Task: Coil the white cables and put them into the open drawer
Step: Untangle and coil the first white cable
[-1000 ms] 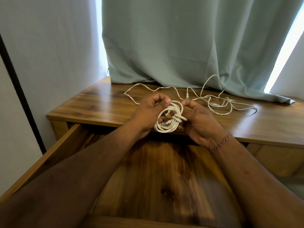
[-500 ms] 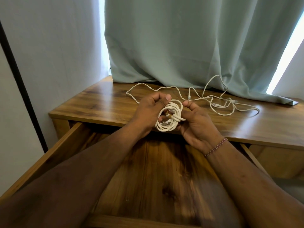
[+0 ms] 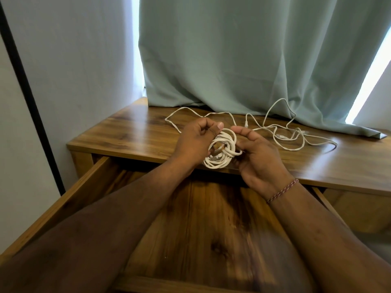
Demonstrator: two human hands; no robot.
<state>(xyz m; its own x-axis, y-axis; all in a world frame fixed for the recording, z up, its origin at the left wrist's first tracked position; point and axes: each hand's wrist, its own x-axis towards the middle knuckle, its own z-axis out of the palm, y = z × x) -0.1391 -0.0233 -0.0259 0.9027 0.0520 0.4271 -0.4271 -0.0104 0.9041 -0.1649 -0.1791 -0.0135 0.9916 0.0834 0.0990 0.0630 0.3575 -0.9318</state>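
The coiled white cable (image 3: 220, 152) sat bundled in several loops between my 2 hands at the centre of the frame, held in the air just above the front edge of the counter (image 3: 131, 136) and over the back of the open drawer (image 3: 207, 225). My left hand (image 3: 195, 142) had its grip closed round the left side of the coil, fingers curled in and thumb tip pressed near the top of the loops. My right hand (image 3: 257, 157) held the right side, its grip curled on the bundle with the thumb up beside the top of the coil; a short white end stuck out toward the right palm. A braided thread bracelet (image 3: 282, 191) ringed my right wrist.

Behind my hands, in the upper middle and right of the frame, the loose white cables (image 3: 281, 134) still lay uncoiled across the counter, trailing in thin loops from the left of my left hand to well right of my right hand, with small connectors among them. The pale green curtain (image 3: 243, 56) hung down at the top of the frame, its hem resting on the counter's back edge just beyond those cables. The drawer's wooden floor filled the lower centre, partly hidden by my forearms.
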